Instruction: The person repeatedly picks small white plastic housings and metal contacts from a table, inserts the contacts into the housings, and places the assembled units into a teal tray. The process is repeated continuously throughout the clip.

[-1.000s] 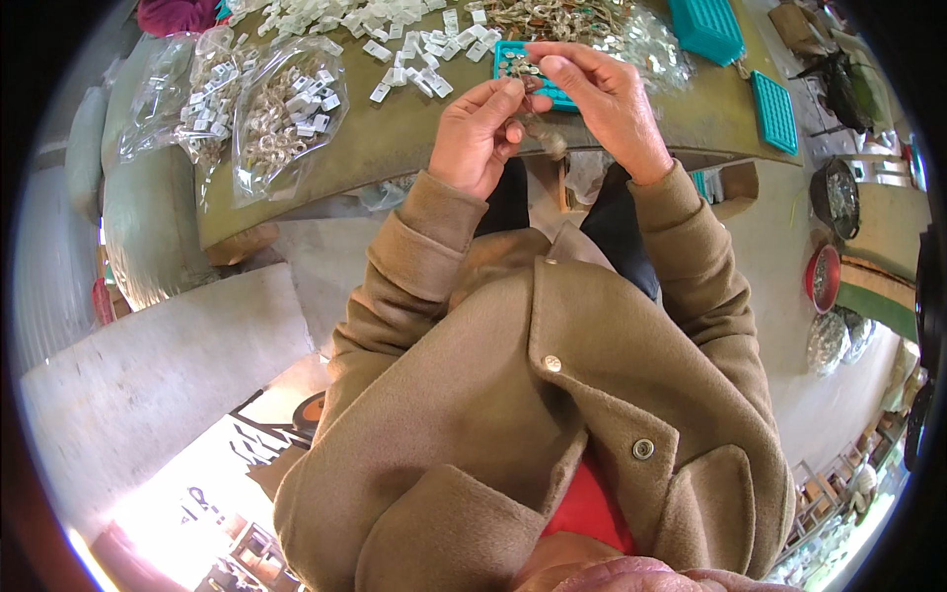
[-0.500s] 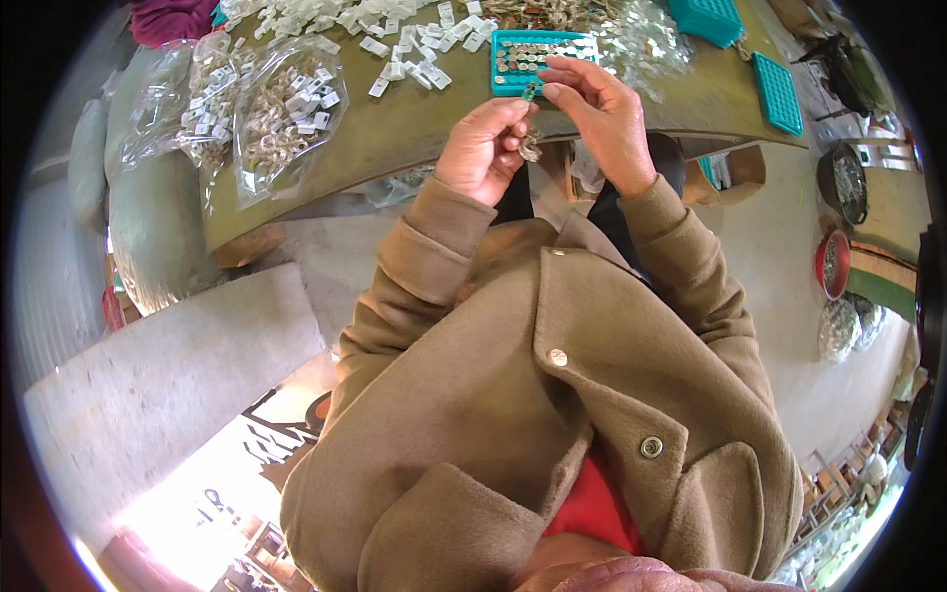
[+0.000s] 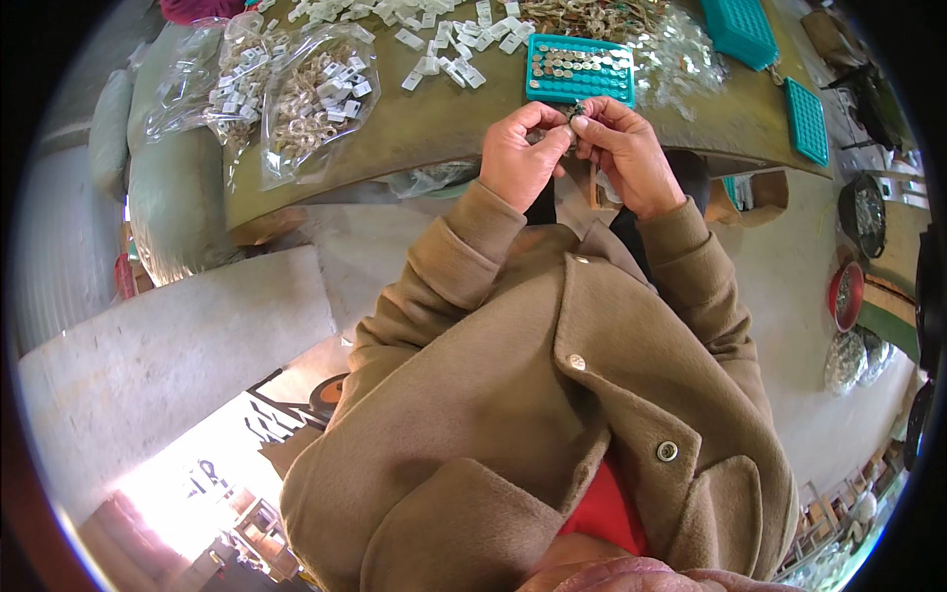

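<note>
My left hand (image 3: 520, 156) and my right hand (image 3: 633, 158) meet just in front of the table's near edge, fingertips pinched together. Between them is a small dark green piece (image 3: 575, 111), possibly a little circuit board; most of it is covered by my fingers. Directly beyond my hands lies a teal tray (image 3: 604, 91) with rows of round pockets. Shiny round discs like button cells (image 3: 564, 65) fill several of its pockets.
White plastic cases (image 3: 461, 44) lie loose beyond my left hand. Clear bags (image 3: 321, 104) of wired white parts sit at the left. Clear plastic bits (image 3: 681, 59) are heaped right of the tray. Stacked teal trays (image 3: 742, 35) and a single teal tray (image 3: 807, 120) lie farther right.
My right hand has closed in, and its fingers now pinch at the green piece beside my left. The pale strand that hung below is no longer plainly visible. The whole view has shifted slightly.
</note>
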Action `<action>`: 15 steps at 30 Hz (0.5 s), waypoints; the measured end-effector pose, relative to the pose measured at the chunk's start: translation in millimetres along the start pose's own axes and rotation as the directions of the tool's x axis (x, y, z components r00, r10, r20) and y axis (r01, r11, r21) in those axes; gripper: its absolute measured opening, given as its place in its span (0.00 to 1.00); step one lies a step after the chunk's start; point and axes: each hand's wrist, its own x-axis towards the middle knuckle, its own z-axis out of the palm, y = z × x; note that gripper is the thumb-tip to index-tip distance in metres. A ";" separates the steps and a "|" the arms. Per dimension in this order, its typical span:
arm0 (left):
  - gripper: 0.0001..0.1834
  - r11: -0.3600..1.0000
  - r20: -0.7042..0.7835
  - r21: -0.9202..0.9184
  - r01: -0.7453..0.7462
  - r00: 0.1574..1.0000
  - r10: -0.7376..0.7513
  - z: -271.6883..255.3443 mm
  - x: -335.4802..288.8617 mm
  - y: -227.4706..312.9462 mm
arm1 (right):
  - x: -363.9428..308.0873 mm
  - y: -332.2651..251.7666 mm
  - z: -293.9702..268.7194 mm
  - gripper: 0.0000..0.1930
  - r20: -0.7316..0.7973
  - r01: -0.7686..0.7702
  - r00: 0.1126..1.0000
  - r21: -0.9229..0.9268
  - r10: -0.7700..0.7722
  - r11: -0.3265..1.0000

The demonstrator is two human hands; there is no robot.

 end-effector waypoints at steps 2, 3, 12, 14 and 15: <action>0.04 0.993 0.064 -0.010 0.116 0.991 -0.116 -9.0 2.2 2.3 | -3.6 0.7 3.1 0.02 -0.024 -0.038 0.999 0.086 0.040 0.996; 0.05 0.984 0.089 -0.008 0.176 0.981 -0.175 -13.6 2.7 3.1 | -4.4 -0.1 3.9 0.02 -0.043 -0.044 0.998 0.104 0.048 0.994; 0.11 0.813 -0.373 0.559 -0.166 0.825 0.425 -100.9 55.2 -7.8 | 2.5 5.4 -3.4 0.02 -0.026 -0.067 0.997 0.139 0.071 0.988; 0.14 0.557 -0.300 0.826 -0.087 0.769 0.565 -132.9 76.9 -11.3 | 3.3 9.5 -4.8 0.02 0.009 -0.069 0.998 0.130 0.069 0.989; 0.16 0.438 -0.271 0.899 -0.001 0.784 0.559 -141.9 84.8 -15.9 | 4.1 11.7 -4.6 0.03 0.008 -0.069 0.998 0.117 0.069 0.991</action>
